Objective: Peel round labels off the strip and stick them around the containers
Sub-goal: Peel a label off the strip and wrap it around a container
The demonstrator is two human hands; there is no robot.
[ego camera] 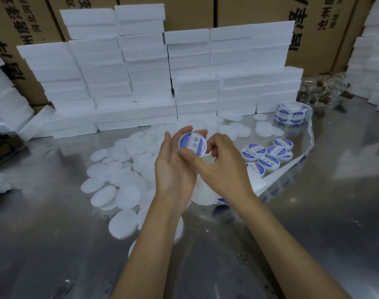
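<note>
My left hand (173, 162) holds a round white container (192, 143) up in front of me, fingers curled round its rim. A blue and white round label covers its face. My right hand (218, 160) is beside it, thumb pressing the lower edge of the label, other fingers curled. The label strip (300, 158) runs from a roll (291, 112) at the right down to the table under my right wrist. Several labelled containers (270, 155) lie in a group to the right. Several plain white containers (119, 169) are spread out to the left and below my hands.
The work surface is a shiny metal table (54, 244). Stacks of white foam boxes (141, 72) line the back, with brown cartons (324, 29) behind them. More foam boxes stand at the far right (374, 61) and left edges. Clear plastic items (322, 89) lie at the back right.
</note>
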